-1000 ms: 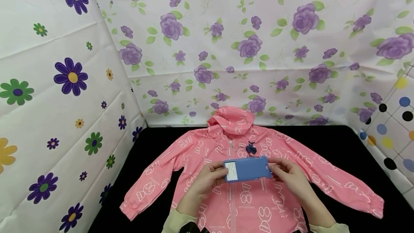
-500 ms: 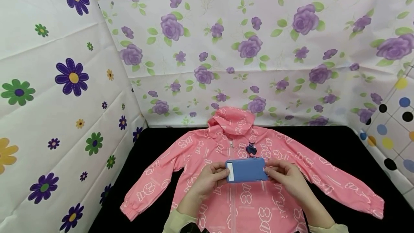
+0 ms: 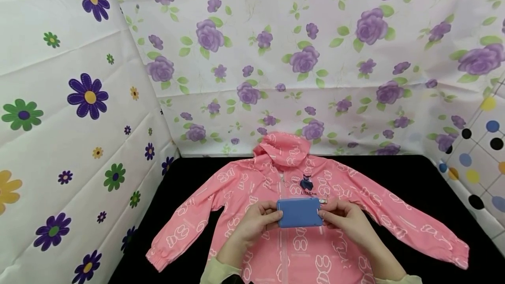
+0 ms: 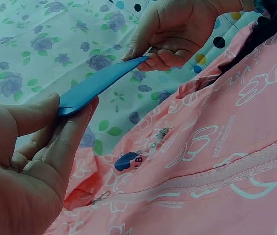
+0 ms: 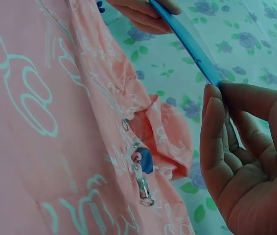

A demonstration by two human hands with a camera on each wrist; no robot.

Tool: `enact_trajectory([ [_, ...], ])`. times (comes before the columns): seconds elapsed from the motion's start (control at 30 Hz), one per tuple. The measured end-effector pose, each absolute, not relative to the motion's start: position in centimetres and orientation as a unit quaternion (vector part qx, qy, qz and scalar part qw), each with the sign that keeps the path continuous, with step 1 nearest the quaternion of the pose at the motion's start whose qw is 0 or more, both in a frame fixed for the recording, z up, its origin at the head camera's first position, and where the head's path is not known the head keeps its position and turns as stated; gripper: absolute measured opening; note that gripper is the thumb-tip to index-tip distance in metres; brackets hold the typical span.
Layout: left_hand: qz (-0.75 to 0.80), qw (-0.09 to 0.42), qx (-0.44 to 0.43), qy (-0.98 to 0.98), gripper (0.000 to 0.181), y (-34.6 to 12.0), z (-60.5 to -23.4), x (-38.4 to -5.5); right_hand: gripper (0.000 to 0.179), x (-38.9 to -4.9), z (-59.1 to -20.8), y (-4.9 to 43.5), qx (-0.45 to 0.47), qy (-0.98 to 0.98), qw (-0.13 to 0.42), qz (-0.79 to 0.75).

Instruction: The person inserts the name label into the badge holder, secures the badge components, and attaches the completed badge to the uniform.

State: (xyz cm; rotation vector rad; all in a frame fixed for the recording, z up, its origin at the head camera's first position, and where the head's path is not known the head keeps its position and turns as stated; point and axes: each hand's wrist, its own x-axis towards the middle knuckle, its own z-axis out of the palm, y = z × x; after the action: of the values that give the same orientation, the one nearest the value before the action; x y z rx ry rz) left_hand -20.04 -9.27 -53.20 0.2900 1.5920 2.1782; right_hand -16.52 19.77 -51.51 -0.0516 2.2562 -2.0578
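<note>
My left hand (image 3: 258,222) pinches the left end of a blue card holder (image 3: 300,212) between thumb and fingers. At its other end, the thumb and fingertips of my right hand (image 3: 345,220) grip the edge. Held level above a pink hooded jacket (image 3: 300,257), the holder shows a plain blue face in the head view. In the left wrist view the card holder (image 4: 99,85) appears nearly edge-on between both hands. By its upper right corner shows a small metal clip (image 3: 323,201); whether it is joined to the holder I cannot tell.
The jacket lies spread face up on a black tabletop (image 3: 394,165), with its hood (image 3: 282,148) toward the back and sleeves stretched to both sides. Its chest bears a dark blue print (image 3: 306,182). Flower-patterned sheets (image 3: 244,34) hang behind and at the left.
The two halves of the card holder have slid together between my hands, so it is shorter. Its white label is now covered. My right hand has moved slightly inward, and the clip has come into sight.
</note>
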Motion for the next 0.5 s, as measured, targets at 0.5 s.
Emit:
enact_trajectory([
  [0.5,0.790,0.200,0.089,0.572,0.021,-9.3,-53.0,-19.9,0.022,-16.5,-52.2,18.6,0.015,0.724,0.045,-0.688],
])
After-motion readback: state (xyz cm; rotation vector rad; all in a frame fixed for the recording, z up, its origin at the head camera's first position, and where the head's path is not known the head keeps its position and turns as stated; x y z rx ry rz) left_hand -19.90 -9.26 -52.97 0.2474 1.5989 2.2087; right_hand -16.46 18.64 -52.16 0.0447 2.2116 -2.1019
